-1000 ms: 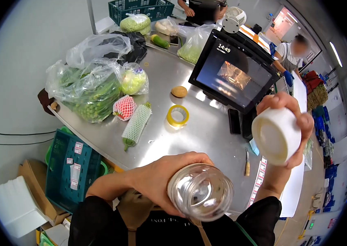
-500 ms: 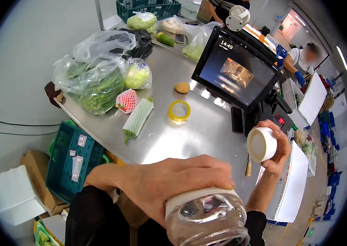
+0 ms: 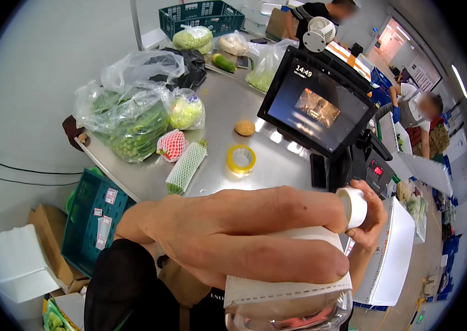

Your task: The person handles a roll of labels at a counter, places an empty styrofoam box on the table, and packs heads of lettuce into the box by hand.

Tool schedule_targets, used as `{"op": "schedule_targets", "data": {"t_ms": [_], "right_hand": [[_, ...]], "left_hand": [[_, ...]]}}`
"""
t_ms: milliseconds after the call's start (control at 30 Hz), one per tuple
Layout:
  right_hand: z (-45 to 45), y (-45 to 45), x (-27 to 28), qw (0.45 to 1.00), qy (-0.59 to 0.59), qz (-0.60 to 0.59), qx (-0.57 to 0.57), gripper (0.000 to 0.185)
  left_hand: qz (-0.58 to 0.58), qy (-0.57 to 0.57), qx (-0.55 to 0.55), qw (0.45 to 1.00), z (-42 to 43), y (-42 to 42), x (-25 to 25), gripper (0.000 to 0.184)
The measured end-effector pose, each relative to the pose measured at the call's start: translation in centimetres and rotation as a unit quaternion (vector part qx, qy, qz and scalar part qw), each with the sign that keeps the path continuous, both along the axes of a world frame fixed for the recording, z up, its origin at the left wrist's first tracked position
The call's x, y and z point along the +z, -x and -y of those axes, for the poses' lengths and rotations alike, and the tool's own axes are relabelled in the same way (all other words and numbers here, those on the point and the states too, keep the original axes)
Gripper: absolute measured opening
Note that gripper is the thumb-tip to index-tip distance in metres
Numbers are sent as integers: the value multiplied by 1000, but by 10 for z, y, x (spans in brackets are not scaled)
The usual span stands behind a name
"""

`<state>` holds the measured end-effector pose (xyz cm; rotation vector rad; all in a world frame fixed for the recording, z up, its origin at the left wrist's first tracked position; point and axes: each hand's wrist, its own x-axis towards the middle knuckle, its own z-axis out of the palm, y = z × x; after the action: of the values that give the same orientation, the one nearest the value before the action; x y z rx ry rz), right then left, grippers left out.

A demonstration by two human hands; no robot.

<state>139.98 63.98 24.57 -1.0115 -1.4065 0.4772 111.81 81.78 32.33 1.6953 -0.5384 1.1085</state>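
My left hand (image 3: 244,234) is wrapped round a clear jar (image 3: 294,309) with a pale band on it, close to the camera at the bottom middle. Part of the jar is hidden by my fingers and the frame's lower edge. To the right, my right hand (image 3: 372,220) grips a white round lid (image 3: 355,208), partly behind my left fingers. Beyond my hands a roll of yellow tape (image 3: 241,159) lies on the metal table (image 3: 219,105), with a brown potato-like item (image 3: 244,128) behind it. Left of the tape are a net-wrapped green vegetable (image 3: 186,167) and a red item in white netting (image 3: 171,145).
Bagged greens (image 3: 134,129) lie at the table's left. A screen (image 3: 316,102) reading 14:49 stands at the right, with a phone (image 3: 318,170) before it. A teal crate (image 3: 91,220) is below left. Two people work at the back (image 3: 313,16) and right (image 3: 410,105).
My left hand has risen and come nearer the camera, and the jar's opening has turned downward out of view. My right hand with the lid has moved lower. The co-worker at right has shifted.
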Motion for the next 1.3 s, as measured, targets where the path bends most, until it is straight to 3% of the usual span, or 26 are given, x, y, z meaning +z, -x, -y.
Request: {"op": "schedule_targets", "data": {"t_ms": [100,400,567,667,733,800,867,933,967,1100,1200,1300], "right_hand": [[-2,0,4,1000,0,15,-11,76],[-15,4,18,996,-48,63,-46,68],[-19,5,34,974,-86,191,-88,64],[-23,11,47,961,-126,236,-72,70],[-26,38,43,953,-155,200,-168,63],[-32,62,48,962,-176,121,-170,45],[-21,72,79,989,-30,69,-126,29],[-18,75,97,990,59,101,-80,26],[-20,67,96,981,64,175,-51,28],[-68,67,90,941,-19,336,31,37],[-119,74,95,889,-73,445,85,50],[-152,66,95,842,27,504,193,44]], "left_hand": [[48,6,21,999,-1,-8,-1,26],[30,-12,34,999,-15,-10,10,27],[60,-7,54,997,-24,-22,4,26],[8,11,33,999,-30,-17,7,25],[-50,38,6,998,-33,-13,6,25],[-88,58,-30,994,-38,-15,-4,28],[-106,53,-70,991,-47,-21,-23,40],[-117,31,-107,987,-56,-28,-49,61],[-162,30,-105,981,-57,-28,-56,75],[-262,96,-65,958,-65,-30,-88,79],[-276,88,-6,957,-76,-35,-115,88],[-264,75,16,962,-91,-43,-133,86]]}}
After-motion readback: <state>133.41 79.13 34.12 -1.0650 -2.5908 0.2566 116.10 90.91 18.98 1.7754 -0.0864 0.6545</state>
